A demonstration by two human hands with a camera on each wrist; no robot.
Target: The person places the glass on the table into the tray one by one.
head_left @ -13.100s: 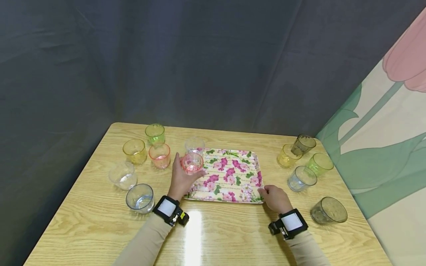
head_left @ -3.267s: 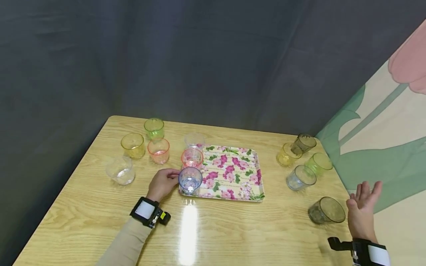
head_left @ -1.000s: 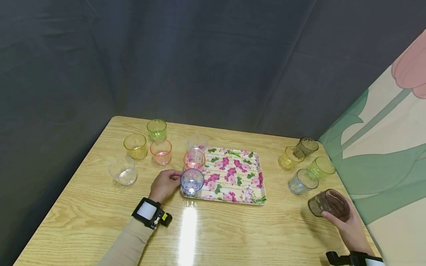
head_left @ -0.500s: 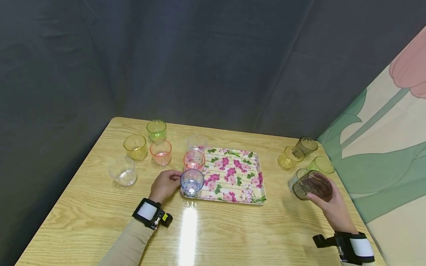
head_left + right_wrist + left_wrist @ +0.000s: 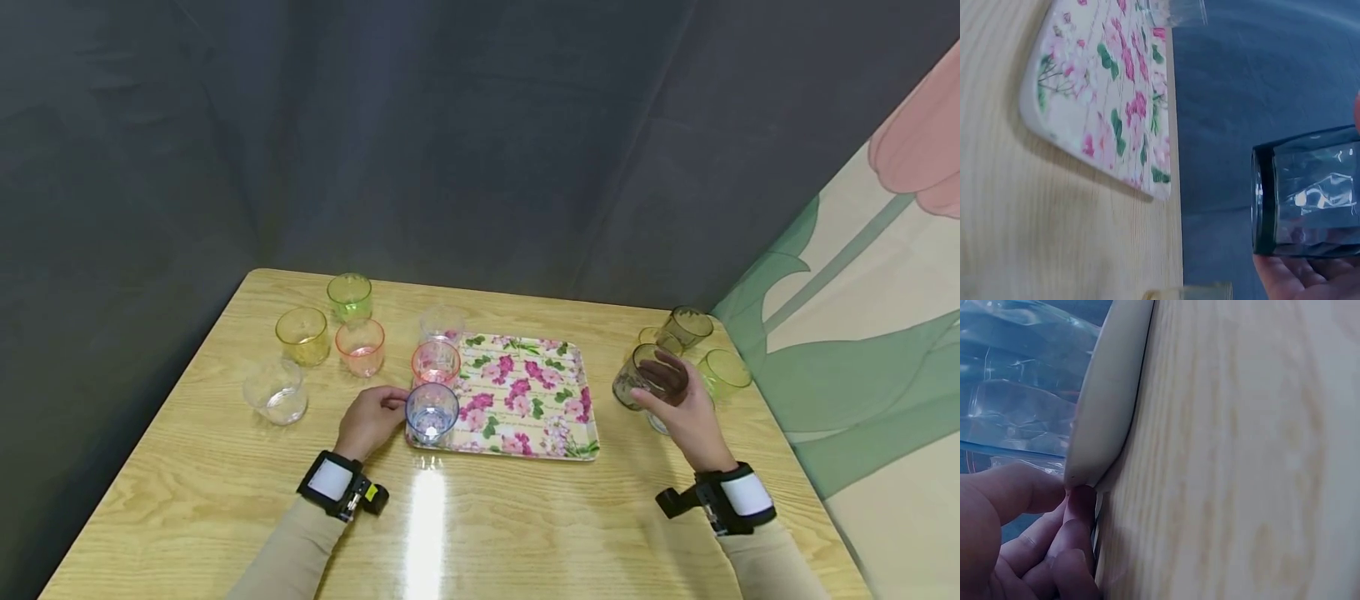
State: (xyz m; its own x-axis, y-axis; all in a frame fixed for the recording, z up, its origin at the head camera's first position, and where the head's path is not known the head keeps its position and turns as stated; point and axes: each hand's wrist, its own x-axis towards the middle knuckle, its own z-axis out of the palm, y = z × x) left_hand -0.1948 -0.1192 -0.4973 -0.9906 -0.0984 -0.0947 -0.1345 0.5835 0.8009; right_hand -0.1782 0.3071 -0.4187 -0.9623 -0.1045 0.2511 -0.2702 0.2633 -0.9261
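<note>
My right hand (image 5: pixel 693 421) grips a smoky grey glass (image 5: pixel 628 386), lifted over the table right of the floral tray (image 5: pixel 525 392). In the right wrist view that grey glass (image 5: pixel 1316 194) lies sideways across the picture, above the tabletop. My left hand (image 5: pixel 372 422) pinches the tray's left rim near its front corner; in the left wrist view thumb and fingers meet at the tray's pale edge (image 5: pixel 1107 394). Along the tray's left side stand a blue-rimmed glass (image 5: pixel 432 414), a pink glass (image 5: pixel 436 363) and a clear glass (image 5: pixel 442 323).
Left of the tray stand a green glass (image 5: pixel 349 298), a yellow glass (image 5: pixel 303 337), a pink glass (image 5: pixel 361 348) and a clear glass (image 5: pixel 276 392). Behind the right hand are another grey glass (image 5: pixel 691 327), a green glass (image 5: pixel 724 373) and a partly hidden yellow glass (image 5: pixel 648 335). A dark curtain (image 5: pixel 480 150) hangs behind.
The right hand has taken the grey glass from the table's front right and carried it left toward the tray. Earlier the blue-rimmed glass came onto the tray. The left hand keeps its place lately.
</note>
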